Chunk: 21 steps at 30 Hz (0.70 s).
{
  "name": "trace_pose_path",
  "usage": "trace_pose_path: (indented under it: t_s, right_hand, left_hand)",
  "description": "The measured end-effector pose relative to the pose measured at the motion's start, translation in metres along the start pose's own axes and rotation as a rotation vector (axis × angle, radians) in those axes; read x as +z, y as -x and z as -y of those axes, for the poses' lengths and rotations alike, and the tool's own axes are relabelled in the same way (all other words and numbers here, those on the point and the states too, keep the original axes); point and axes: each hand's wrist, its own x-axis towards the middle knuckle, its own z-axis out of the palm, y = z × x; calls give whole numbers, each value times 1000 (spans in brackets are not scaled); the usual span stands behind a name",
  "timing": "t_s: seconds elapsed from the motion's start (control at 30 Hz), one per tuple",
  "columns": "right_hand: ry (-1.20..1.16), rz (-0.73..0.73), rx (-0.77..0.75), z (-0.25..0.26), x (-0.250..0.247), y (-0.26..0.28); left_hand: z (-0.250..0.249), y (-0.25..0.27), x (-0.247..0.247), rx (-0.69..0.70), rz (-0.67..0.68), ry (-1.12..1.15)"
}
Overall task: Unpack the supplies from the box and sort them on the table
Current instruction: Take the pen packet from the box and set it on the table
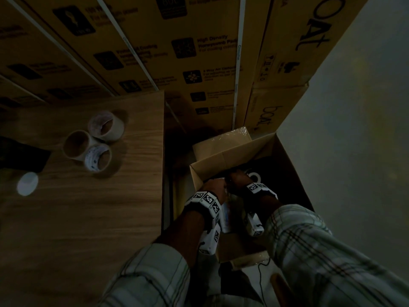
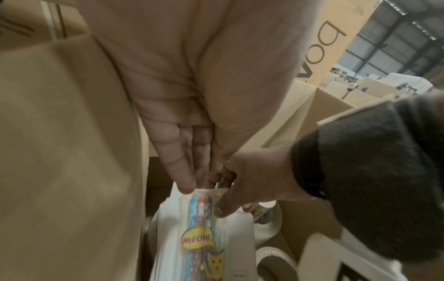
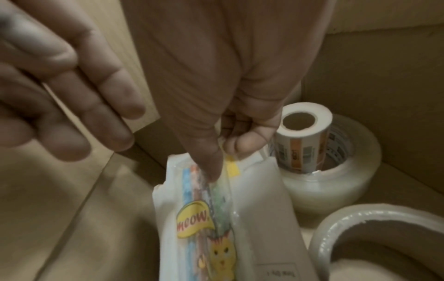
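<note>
An open cardboard box (image 1: 223, 156) stands on the floor to the right of the wooden table (image 1: 88, 218). Both hands are down inside it. My right hand (image 3: 223, 157) pinches the top edge of a clear pack of coloured pens (image 3: 204, 218) with a yellow "meow" label and a cat picture. The pack (image 2: 199, 228) lies against white paper sleeves (image 3: 261, 209). My left hand (image 2: 197, 182) points down with straight fingers, and one fingertip touches the pack's top left corner. In the head view the left hand (image 1: 213, 188) and right hand (image 1: 238, 177) are close together.
In the box sit a clear tape roll (image 3: 336, 190) with a label roll (image 3: 302, 136) standing in its core, and another tape roll (image 3: 360, 228). On the table are three tape rolls (image 1: 99, 159), a white round lid (image 1: 27, 183) and a dark flat object (image 1: 20, 156). Stacked cartons (image 1: 199, 63) rise behind.
</note>
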Motion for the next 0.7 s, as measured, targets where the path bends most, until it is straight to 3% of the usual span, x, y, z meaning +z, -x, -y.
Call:
trace_pose_path:
  t_s: [0.2, 0.4, 0.57, 0.7]
  right_hand:
    - [-95, 16, -11, 7, 0, 14]
    - [-177, 78, 172, 5, -6, 28]
    - [-141, 60, 54, 4, -5, 29]
    - [-139, 121, 87, 10, -6, 28]
  left_hand:
    - [2, -4, 0, -9, -9, 32]
    - [4, -5, 3, -4, -28, 56]
    - [6, -4, 3, 6, -8, 99]
    - [8, -3, 3, 6, -1, 136]
